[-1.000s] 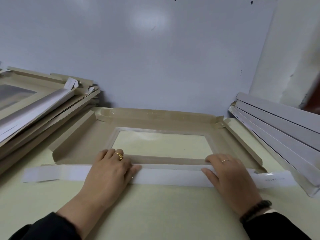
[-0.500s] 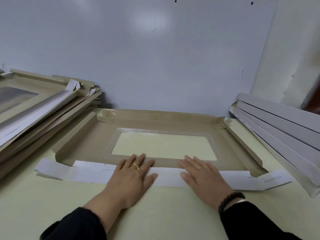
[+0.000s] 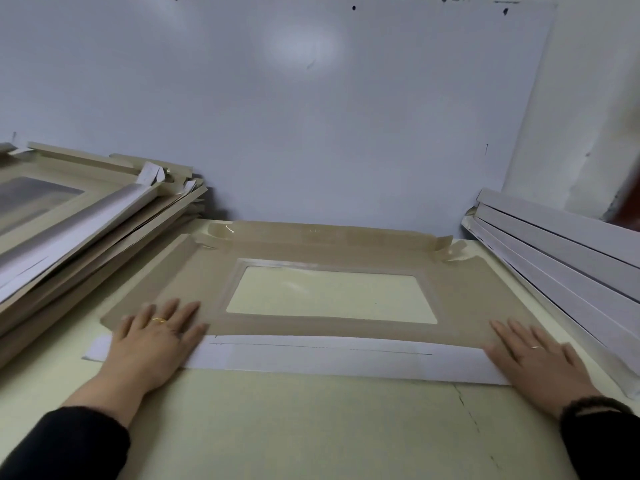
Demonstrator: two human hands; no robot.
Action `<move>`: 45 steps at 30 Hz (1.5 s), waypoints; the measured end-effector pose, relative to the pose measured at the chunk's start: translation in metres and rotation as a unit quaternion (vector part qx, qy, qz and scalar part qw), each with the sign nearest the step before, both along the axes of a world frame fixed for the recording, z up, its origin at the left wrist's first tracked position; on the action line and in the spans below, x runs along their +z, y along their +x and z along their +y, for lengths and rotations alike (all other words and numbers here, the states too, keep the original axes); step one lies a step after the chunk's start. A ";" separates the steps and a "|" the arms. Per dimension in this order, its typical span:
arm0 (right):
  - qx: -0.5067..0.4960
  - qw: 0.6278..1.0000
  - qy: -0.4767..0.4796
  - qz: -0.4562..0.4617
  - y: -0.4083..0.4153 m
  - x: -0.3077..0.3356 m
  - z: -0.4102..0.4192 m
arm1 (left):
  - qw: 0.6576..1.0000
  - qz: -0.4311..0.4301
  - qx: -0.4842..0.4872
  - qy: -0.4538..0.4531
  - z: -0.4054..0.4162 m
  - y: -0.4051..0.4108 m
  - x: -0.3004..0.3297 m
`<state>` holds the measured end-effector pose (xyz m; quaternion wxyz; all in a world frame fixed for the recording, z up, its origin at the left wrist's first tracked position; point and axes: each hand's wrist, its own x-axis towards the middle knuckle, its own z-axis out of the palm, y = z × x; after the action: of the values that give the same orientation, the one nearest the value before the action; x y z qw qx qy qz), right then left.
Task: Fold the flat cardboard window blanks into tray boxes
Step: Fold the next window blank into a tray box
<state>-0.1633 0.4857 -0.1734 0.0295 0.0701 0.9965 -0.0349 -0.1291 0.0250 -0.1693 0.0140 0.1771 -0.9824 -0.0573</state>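
A brown cardboard window blank (image 3: 474, 306) lies flat on the pale yellow table (image 3: 311, 427), its clear film window in the middle. Its near flap (image 3: 329, 356) is folded over, white side up, along the front edge. My left hand (image 3: 152, 344) presses flat on the left end of that flap and the blank's near left corner, fingers straight. At the right end of the flap my right hand (image 3: 540, 358) presses down the same way. The far flap (image 3: 329, 233) stands slightly raised against the wall.
A slanted pile of brown window blanks (image 3: 79, 223) fills the left side of the table. White folded pieces (image 3: 561, 247) lean in a stack at the right. A pale blue wall (image 3: 311, 116) closes off the back.
Both hands slid apart from the middle of the near flap to its two ends. The flap and the blank's side flaps now lie flatter.
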 end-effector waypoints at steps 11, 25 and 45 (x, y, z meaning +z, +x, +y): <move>-0.070 0.993 0.027 0.090 0.006 0.008 0.007 | 0.994 0.095 0.023 -0.056 -0.007 0.011 0.008; 0.349 0.918 -0.118 0.145 0.028 0.018 -0.061 | 0.924 0.099 -0.358 0.088 0.071 0.020 0.001; 0.097 0.966 -0.144 0.192 0.021 0.020 -0.016 | 0.960 0.184 -0.142 0.154 -0.005 0.023 0.021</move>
<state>-0.1424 0.4695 -0.1537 -0.1493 -0.0394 0.9701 -0.1875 -0.1057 0.0195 -0.1481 0.1584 0.0223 -0.9573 -0.2409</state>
